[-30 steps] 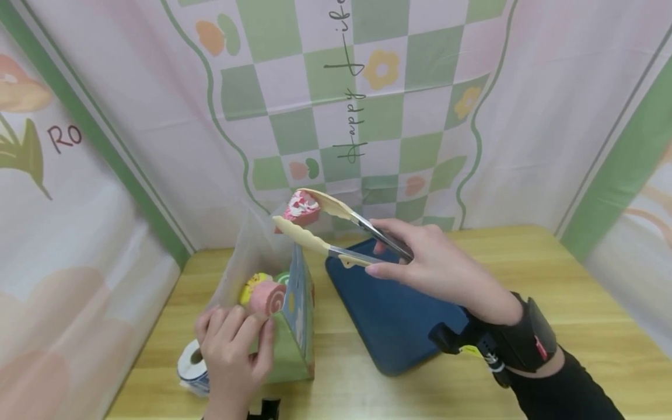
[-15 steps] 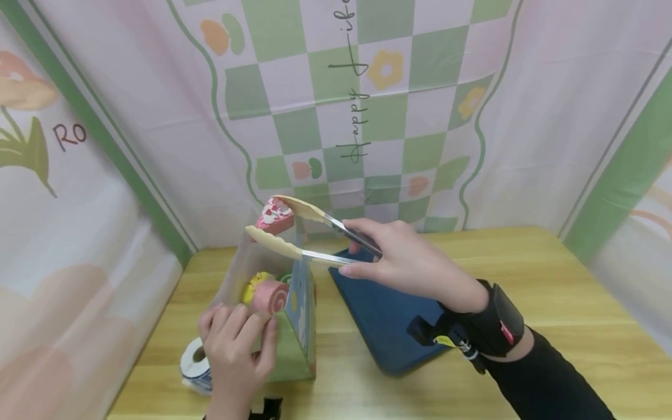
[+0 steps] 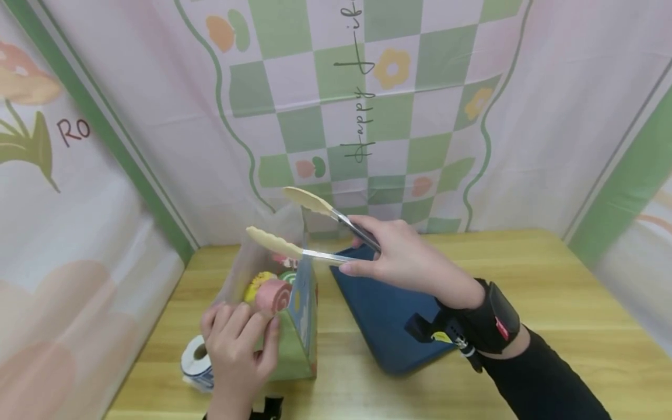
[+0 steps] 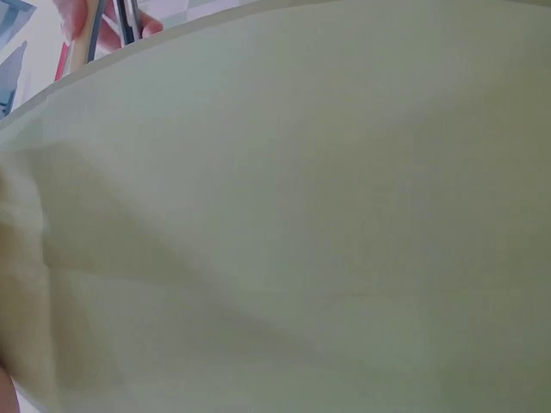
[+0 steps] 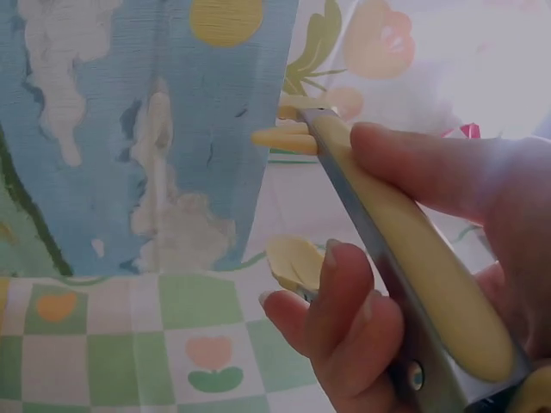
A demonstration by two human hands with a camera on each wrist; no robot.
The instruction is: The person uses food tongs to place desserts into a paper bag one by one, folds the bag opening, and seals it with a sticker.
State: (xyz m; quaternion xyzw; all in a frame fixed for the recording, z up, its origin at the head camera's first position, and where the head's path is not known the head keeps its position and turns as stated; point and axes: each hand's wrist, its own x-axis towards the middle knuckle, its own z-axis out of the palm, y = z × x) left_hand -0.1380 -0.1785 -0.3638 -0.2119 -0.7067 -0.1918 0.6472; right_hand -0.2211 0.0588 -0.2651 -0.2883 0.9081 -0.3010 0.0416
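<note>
My left hand (image 3: 238, 341) grips the near rim of a paper bag (image 3: 291, 356), whose pale green wall (image 4: 284, 215) fills the left wrist view. Inside the bag lie a pink Swiss roll (image 3: 272, 295), a yellow cake-like piece (image 3: 256, 283) and a green swirled piece (image 3: 288, 277). Behind them a pink-and-white cake slice (image 3: 285, 260) shows only in part, overlapped by the tongs. My right hand (image 3: 406, 254) holds the tongs (image 3: 275, 242) by both arms. Their cream tips are spread apart over the bag's mouth with nothing between them.
A dark blue tray (image 3: 391, 326) lies on the wooden table (image 3: 525, 280) to the right of the bag. Left of my left hand stands a roll of labels or tape (image 3: 196, 363). A patterned curtain (image 3: 388, 116) hangs behind the table.
The tongs moved left over the bag and their tips spread wider. The cake slice, held between them before, dropped into the bag. My left hand stayed at the rim.
</note>
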